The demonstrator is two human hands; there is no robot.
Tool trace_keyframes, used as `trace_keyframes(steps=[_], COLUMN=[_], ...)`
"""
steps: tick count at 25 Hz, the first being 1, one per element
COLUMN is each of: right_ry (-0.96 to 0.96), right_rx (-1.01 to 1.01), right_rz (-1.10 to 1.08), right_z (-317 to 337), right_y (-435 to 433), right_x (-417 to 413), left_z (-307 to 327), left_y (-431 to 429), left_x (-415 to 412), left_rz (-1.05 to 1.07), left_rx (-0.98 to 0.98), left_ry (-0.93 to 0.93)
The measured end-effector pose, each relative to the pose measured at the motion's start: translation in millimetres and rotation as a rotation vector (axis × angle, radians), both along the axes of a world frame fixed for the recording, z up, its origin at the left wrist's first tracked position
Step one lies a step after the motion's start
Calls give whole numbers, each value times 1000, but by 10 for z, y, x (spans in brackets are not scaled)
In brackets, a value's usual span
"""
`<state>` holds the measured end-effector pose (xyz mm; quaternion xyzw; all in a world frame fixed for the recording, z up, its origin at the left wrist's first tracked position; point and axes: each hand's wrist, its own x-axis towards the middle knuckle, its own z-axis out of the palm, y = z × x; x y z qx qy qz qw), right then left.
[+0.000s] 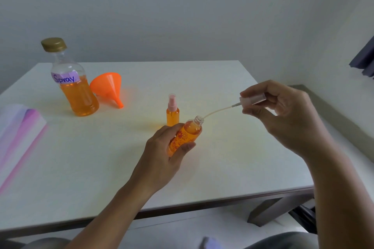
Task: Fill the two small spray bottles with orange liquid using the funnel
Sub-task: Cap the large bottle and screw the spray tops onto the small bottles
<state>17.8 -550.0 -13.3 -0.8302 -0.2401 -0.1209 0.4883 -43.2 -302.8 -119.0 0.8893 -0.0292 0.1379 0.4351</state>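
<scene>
While the left hand wraps the filled spray bottle, tilted above the table, the right hand pinches the pump cap, its thin tube entering the neck. Light, likely slick plastic; the tube looks bendy, so grip the cap.

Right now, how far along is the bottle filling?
Nearly done. The standing spray bottle is full of orange liquid with its pump on. The large bottle is capped and the funnel lies on its side. In hand: the left hand holds the second bottle, full and open; the right hand feeds its pump tube into the neck. Left: seat the pump.
</scene>
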Motion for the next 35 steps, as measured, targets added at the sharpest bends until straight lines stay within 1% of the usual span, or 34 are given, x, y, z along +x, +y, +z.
trace_keyframes(steps=[6, 10, 18, 24, 28, 32, 35], right_ry=[57, 86, 10, -34, -139, -77, 40], right_rx=[-229, -288, -471, -481, -495, -454, -343], right_rz=[118, 148, 176, 228, 263, 229, 266], right_z=[-168, -178, -114, -62, -75, -98, -91], right_y=[400, 512, 536, 526, 502, 444, 402], right_x=[-4, 43, 122, 112, 103, 110, 102], left_z=[-11, 2, -36, 48, 155, 153, 129], left_y=[-66, -62, -50, -34, -20, -46, -39], left_x=[-18, -12, -6, 20, 29, 11, 28], left_rz=[-24, -34, -49, -129, -188, -186, -168], left_rx=[0, -11, 53, -2, -33, -64, -58], left_ry=[20, 19, 73, 159, 231, 216, 203])
